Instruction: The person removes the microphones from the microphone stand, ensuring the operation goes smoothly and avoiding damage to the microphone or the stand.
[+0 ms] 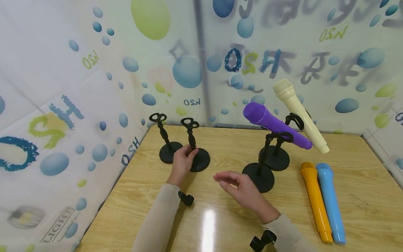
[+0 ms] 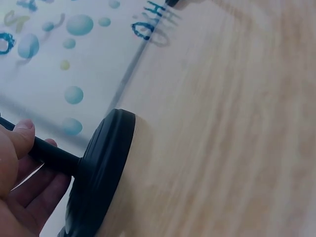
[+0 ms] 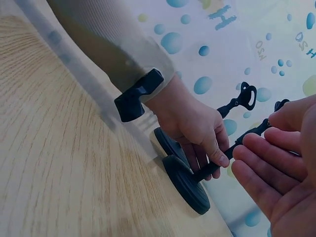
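My left hand [image 1: 183,161] pinches the lower pole of a black microphone stand [image 1: 201,162], just above its round base [image 2: 109,163]. That stand's two-ring clip is vacant. Just left of it stands a matching black stand [image 1: 165,154], its clip vacant too. Over the tabletop between the stand pairs, my right hand [image 1: 244,190] holds nothing; its fingers [image 3: 276,165] are extended and slightly bent. To its right, two more black stands [image 1: 259,177] bear a purple microphone [image 1: 274,124] and a cream microphone [image 1: 302,113], both slanting.
An orange microphone [image 1: 316,203] and a light blue microphone [image 1: 331,203] lie side by side at the right of the wooden table [image 1: 226,147]. A patterned sheet [image 1: 104,87] hangs along the table's back and left edges.
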A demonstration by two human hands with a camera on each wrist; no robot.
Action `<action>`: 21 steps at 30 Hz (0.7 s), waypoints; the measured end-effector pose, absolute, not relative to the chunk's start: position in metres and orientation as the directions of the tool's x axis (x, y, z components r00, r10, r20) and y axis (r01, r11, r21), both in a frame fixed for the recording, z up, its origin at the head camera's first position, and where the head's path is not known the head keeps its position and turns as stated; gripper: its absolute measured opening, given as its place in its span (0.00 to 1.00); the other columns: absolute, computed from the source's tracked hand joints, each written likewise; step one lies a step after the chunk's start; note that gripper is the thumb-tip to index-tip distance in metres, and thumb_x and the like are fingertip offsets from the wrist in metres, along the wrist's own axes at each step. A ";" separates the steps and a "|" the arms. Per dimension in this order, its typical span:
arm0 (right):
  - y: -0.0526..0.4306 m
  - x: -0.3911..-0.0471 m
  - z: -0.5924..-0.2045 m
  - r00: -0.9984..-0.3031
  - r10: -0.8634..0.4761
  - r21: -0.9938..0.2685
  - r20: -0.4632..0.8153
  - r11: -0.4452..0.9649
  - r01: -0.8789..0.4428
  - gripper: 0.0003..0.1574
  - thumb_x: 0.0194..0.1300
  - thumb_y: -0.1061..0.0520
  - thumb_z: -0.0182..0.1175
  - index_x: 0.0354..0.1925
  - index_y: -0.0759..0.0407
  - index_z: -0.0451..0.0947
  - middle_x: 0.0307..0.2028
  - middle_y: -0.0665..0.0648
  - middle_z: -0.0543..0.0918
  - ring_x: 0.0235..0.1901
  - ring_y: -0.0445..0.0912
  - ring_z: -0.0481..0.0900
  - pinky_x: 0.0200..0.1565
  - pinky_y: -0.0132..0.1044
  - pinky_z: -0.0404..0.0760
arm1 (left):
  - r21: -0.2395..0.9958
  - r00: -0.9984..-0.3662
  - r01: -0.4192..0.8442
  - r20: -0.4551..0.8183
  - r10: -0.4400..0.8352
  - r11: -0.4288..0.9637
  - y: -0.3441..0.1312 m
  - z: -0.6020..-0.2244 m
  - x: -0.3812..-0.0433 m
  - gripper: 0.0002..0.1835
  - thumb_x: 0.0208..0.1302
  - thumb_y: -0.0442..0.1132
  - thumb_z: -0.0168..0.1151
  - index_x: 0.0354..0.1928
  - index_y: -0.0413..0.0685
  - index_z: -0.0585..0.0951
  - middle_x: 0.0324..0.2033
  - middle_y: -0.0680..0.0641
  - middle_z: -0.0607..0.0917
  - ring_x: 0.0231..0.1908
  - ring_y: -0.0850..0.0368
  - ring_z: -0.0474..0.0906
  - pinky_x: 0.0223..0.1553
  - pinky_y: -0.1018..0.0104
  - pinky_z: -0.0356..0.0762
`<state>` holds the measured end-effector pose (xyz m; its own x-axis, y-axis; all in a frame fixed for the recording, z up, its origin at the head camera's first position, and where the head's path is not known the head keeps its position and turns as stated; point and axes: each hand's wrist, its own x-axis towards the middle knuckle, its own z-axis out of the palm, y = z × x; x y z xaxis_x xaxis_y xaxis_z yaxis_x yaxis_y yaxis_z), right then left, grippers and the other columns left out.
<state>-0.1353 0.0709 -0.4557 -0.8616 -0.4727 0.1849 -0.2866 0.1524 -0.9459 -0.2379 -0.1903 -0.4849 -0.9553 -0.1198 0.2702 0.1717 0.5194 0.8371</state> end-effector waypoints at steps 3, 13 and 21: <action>0.071 -0.135 -0.457 -0.861 -0.473 -0.945 0.188 0.151 -0.289 0.19 0.81 0.58 0.62 0.64 0.63 0.83 0.60 0.62 0.89 0.61 0.58 0.87 0.60 0.26 0.82 | 0.831 -0.949 0.166 0.281 -0.144 0.530 -0.193 -0.486 -0.242 0.13 0.75 0.39 0.70 0.53 0.38 0.89 0.46 0.41 0.94 0.48 0.45 0.91 0.55 0.46 0.87; 0.071 -0.132 -0.458 -0.867 -0.466 -0.947 0.176 0.159 -0.278 0.18 0.81 0.58 0.62 0.63 0.63 0.84 0.59 0.62 0.90 0.61 0.58 0.87 0.62 0.39 0.86 | 0.834 -0.952 0.138 0.261 -0.162 0.533 -0.195 -0.487 -0.251 0.13 0.76 0.39 0.69 0.54 0.38 0.89 0.47 0.40 0.94 0.49 0.44 0.90 0.56 0.45 0.87; 0.070 -0.132 -0.459 -0.868 -0.464 -0.947 0.175 0.160 -0.277 0.17 0.80 0.58 0.62 0.62 0.62 0.85 0.59 0.62 0.90 0.60 0.56 0.88 0.62 0.39 0.86 | 0.835 -0.954 0.122 0.248 -0.169 0.536 -0.198 -0.487 -0.254 0.14 0.77 0.39 0.68 0.55 0.38 0.89 0.49 0.39 0.93 0.51 0.43 0.90 0.57 0.45 0.86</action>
<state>-0.1321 0.0696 -0.4590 -0.8683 -0.4640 0.1753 -0.2768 0.1602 -0.9475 -0.2540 -0.1976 -0.4872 -0.9540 -0.1692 0.2476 0.1217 0.5361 0.8354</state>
